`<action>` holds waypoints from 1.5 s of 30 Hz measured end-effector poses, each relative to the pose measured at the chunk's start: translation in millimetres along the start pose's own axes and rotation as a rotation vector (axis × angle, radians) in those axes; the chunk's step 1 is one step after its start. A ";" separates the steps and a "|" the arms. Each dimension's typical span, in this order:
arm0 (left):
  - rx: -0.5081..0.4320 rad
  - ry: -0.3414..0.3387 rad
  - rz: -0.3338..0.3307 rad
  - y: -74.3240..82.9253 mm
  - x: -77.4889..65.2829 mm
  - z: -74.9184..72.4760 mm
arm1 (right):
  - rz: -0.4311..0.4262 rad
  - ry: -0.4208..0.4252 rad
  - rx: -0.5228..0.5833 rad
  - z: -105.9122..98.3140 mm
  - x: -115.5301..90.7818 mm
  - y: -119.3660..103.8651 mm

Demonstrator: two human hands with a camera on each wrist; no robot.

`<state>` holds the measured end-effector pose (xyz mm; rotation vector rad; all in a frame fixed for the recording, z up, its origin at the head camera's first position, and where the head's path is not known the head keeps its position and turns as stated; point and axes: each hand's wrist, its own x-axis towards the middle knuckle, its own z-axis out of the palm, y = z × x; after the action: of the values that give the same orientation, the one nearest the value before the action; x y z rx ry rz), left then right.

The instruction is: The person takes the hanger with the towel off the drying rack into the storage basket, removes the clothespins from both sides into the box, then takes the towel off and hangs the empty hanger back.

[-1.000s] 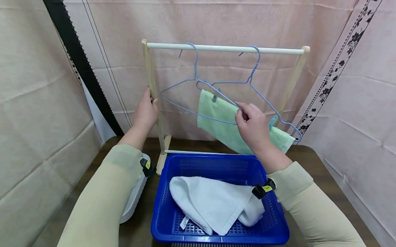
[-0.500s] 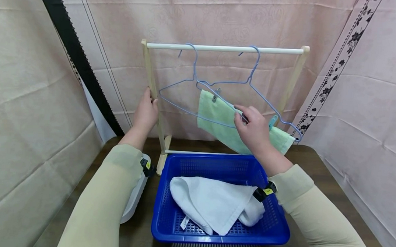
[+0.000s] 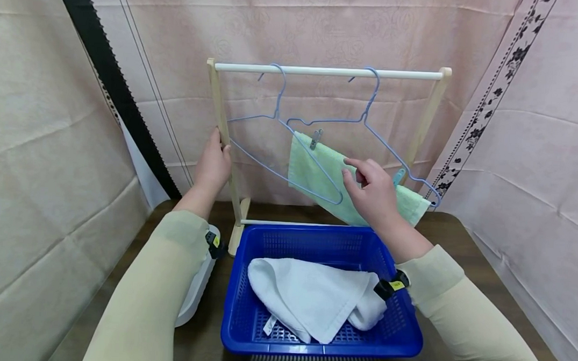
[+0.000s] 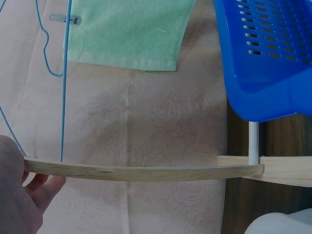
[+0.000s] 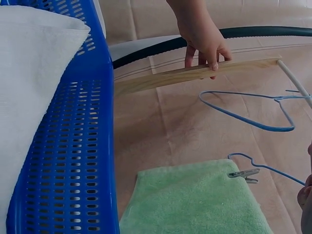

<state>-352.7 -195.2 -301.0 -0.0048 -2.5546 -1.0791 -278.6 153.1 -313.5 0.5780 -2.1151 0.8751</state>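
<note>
My left hand [image 3: 213,164] grips the left wooden post [image 3: 219,102] of a small clothes rack. In the left wrist view, the thumb and fingers lie around that post. My right hand [image 3: 370,189] is in front of a green towel [image 3: 323,171], its fingers loosely bent and holding nothing. Just left of its fingertips is the lower corner of a bare blue hanger [image 3: 298,184], which hangs tilted from the white rail [image 3: 323,71]. A second blue hanger [image 3: 386,144] carries the towel, held by a grey clothespin [image 3: 316,139] and a teal clothespin [image 3: 399,177].
A blue basket [image 3: 321,350] stands on the dark table [image 3: 200,333] in front of the rack, with a white towel [image 3: 313,294] inside. To its left lies a white plastic container [image 3: 198,289], partly behind the left sleeve. Patterned cloth [image 3: 373,28] covers the surrounding walls.
My right hand has let go of the left hanger. That hanger has swung left and its right corner dropped. The left hand stays on the post.
</note>
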 end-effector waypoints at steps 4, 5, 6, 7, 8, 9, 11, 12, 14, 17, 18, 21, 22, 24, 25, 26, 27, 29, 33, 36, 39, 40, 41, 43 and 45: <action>0.005 -0.001 0.005 -1.0 0.7 0.3 | -0.002 -0.007 -0.003 -4.1 -3.7 -0.2; 0.004 -0.002 0.004 -1.2 0.6 0.3 | -0.003 -0.007 -0.011 -5.4 -4.7 -0.1; 0.001 -0.003 0.005 -1.2 0.5 0.1 | -0.004 -0.008 -0.019 -6.9 -5.6 0.0; 0.000 -0.004 0.004 -1.6 0.6 0.1 | -0.002 -0.008 -0.028 -8.4 -6.4 0.2; -0.002 -0.005 0.003 -1.6 0.4 -0.1 | 0.002 -0.010 -0.036 -10.1 -7.1 0.3; -0.001 -0.005 0.002 -1.9 0.4 -0.2 | 0.006 -0.010 -0.045 -11.8 -7.7 0.5; -0.002 -0.005 -0.001 -2.4 0.4 -0.3 | 0.015 -0.012 -0.064 -15.7 -8.7 1.2; -0.001 -0.006 -0.001 -2.4 0.2 -0.4 | 0.018 -0.013 -0.076 -17.6 -9.1 1.9; 0.002 -0.005 -0.002 -2.9 0.2 -0.2 | 0.018 -0.017 -0.099 -22.1 -10.0 3.0; 0.003 -0.003 0.001 -3.3 0.1 0.1 | -0.001 -0.019 -0.133 -29.4 -11.7 4.8; 0.004 -0.002 0.001 -3.6 0.2 0.2 | -0.012 -0.017 -0.144 -31.8 -12.3 6.1; 0.007 0.002 0.000 -3.9 -0.2 0.7 | -0.043 -0.003 -0.155 -38.9 -14.5 9.8; 0.007 0.003 -0.002 -3.9 -0.3 0.9 | -0.050 0.007 -0.161 -41.2 -15.5 11.6; 0.012 0.006 -0.004 -4.1 -0.4 1.5 | -0.060 0.026 -0.173 -46.1 -17.3 16.1; 0.013 0.006 -0.005 -3.9 -0.6 1.6 | -0.064 0.038 -0.176 -48.5 -18.0 18.4; 0.013 0.006 -0.005 -3.8 -0.7 1.6 | -0.068 0.047 -0.184 -51.2 -18.6 20.9; 0.013 0.006 -0.005 -3.8 -0.7 1.6 | -0.068 0.056 -0.198 -53.9 -19.3 23.4; 0.013 0.007 0.000 -3.5 -1.3 1.5 | -0.068 0.068 -0.211 -59.8 -19.9 28.2; 0.002 0.009 0.017 -2.8 -3.0 0.9 | -0.066 0.095 -0.206 -72.0 -20.6 36.4; -0.003 0.010 0.026 -2.3 -3.8 0.8 | -0.073 0.135 -0.195 -80.3 -21.1 41.6; -0.005 0.010 0.026 -1.7 -4.3 0.6 | -0.068 0.163 -0.206 -87.2 -22.4 46.9; -0.004 0.010 0.025 -1.5 -4.6 0.4 | -0.061 0.167 -0.216 -89.3 -23.2 48.9; -0.003 0.010 0.024 -1.4 -4.6 0.4 | -0.048 0.167 -0.224 -91.2 -24.2 51.1; -0.008 0.011 0.025 -0.9 -4.6 0.2 | -0.023 0.161 -0.242 -94.5 -26.2 55.7; -0.010 0.012 0.027 -0.3 -4.4 0.3 | -0.002 0.150 -0.261 -97.1 -28.0 60.4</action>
<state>-348.7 -194.5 -302.9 -0.0344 -2.5311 -1.0783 -253.8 268.2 -313.3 0.3663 -2.0485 0.6073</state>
